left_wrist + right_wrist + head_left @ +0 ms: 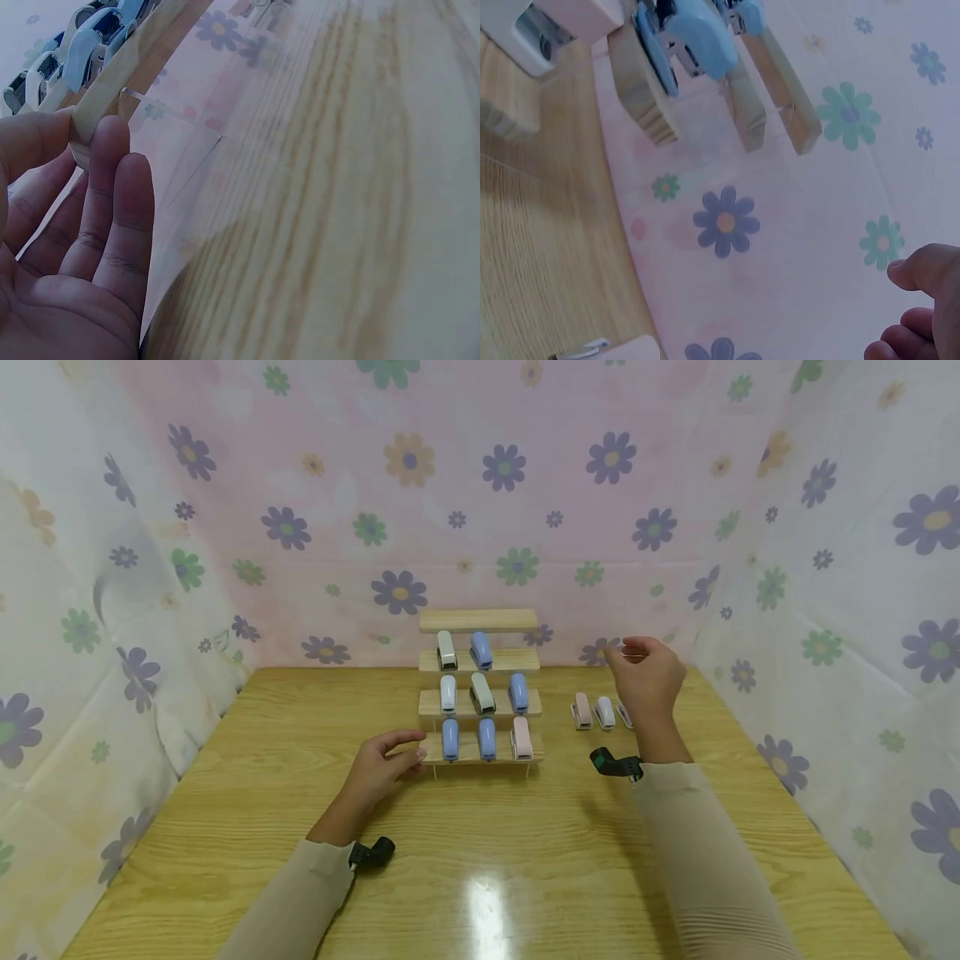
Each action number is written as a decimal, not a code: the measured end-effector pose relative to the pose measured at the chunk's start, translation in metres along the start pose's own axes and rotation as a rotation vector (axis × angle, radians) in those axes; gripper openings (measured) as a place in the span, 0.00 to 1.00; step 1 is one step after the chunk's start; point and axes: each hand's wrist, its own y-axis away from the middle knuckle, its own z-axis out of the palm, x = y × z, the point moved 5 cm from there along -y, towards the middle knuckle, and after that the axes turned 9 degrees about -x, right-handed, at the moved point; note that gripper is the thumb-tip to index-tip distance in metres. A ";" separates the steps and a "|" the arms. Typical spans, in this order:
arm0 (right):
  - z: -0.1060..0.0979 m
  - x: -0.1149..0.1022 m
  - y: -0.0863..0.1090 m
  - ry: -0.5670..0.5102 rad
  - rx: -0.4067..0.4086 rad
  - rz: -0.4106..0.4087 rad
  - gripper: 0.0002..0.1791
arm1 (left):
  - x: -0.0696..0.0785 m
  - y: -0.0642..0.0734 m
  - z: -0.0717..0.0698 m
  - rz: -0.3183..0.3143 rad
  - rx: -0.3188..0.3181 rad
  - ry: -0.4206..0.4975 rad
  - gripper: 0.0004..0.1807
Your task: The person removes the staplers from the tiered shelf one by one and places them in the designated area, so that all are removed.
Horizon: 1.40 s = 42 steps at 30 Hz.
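At the left end of the bottom tier of a wooden display stand [480, 702], my left hand [386, 764] pinches the board between thumb and fingers. Small staplers stand on the tiers: on the bottom two blue ones [450, 740] and a pink one [521, 738], above them a white [447, 693], a grey-green [482, 693] and a blue one [518, 692]. The third tier bears a grey-green stapler [447, 650] and a blue stapler [481, 650]. My right hand [648, 677] is raised right of the stand, fingers loosely bent, nothing visible in it.
Right of the stand, a pink stapler [581, 711] and a white stapler [604, 712] stand on the wooden table [480, 835]. Another stapler [625, 716] is partly hidden by my right wrist. Flowered cloth [465, 527] hangs behind and at both sides.
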 end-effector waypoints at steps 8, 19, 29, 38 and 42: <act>0.006 -0.015 0.001 -0.021 -0.024 -0.047 0.27 | -0.001 0.000 0.001 0.021 -0.016 0.003 0.19; 0.016 -0.033 0.004 -0.023 -0.036 -0.096 0.25 | 0.000 0.000 0.002 0.037 -0.020 -0.007 0.20; 0.020 -0.050 0.009 -0.014 -0.033 -0.162 0.25 | 0.000 -0.001 0.002 0.044 -0.024 -0.001 0.19; 0.032 -0.064 0.008 -0.033 -0.071 -0.205 0.25 | -0.001 -0.001 0.000 0.043 -0.021 0.005 0.19; 0.043 -0.069 0.011 -0.030 -0.093 -0.222 0.23 | -0.002 0.000 0.000 0.047 -0.020 0.001 0.20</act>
